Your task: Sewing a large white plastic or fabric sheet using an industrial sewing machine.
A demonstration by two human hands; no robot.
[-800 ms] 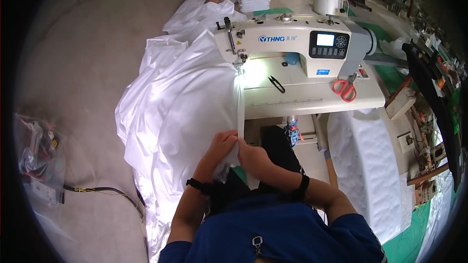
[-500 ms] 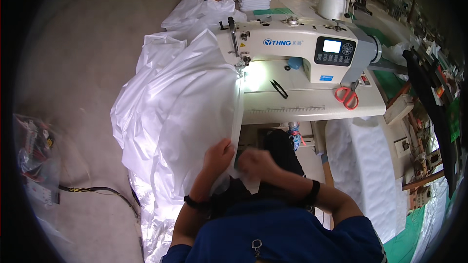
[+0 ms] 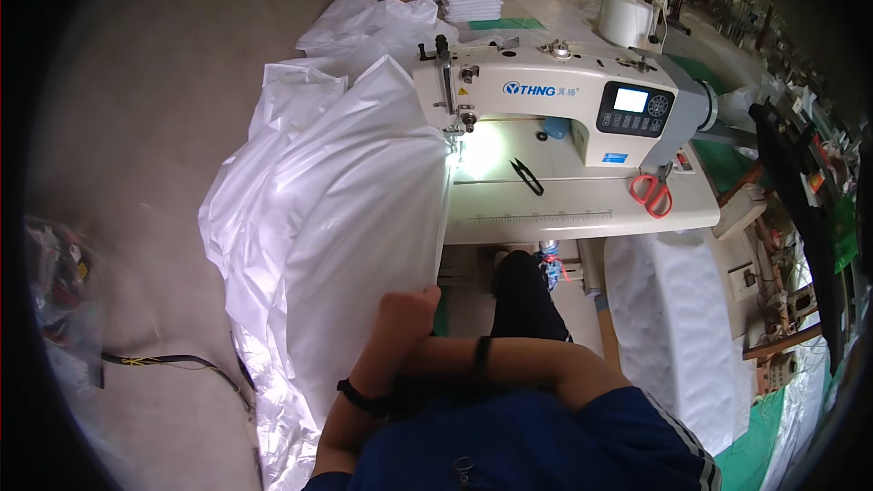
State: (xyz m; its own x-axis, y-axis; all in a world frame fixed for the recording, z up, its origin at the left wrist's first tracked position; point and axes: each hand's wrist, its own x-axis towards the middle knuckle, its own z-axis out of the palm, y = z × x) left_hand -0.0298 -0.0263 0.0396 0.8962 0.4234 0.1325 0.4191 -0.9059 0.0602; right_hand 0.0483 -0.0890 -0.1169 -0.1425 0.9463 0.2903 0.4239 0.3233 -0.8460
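One visible grip: left hand (image 3: 406,316) closed on white sheet (image 3: 364,218) edge, lower centre; right hand now crossed behind, can't tell its grip, so edge control looks one-handed.

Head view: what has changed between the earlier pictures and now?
The left hand moved slightly toward the body, fingers still closed at the edge of the white sheet. The right hand left that edge; its forearm swung left, and the hand is now hidden behind the left wrist, its hold unclear. The black snips and red-handled scissors stayed on the table.
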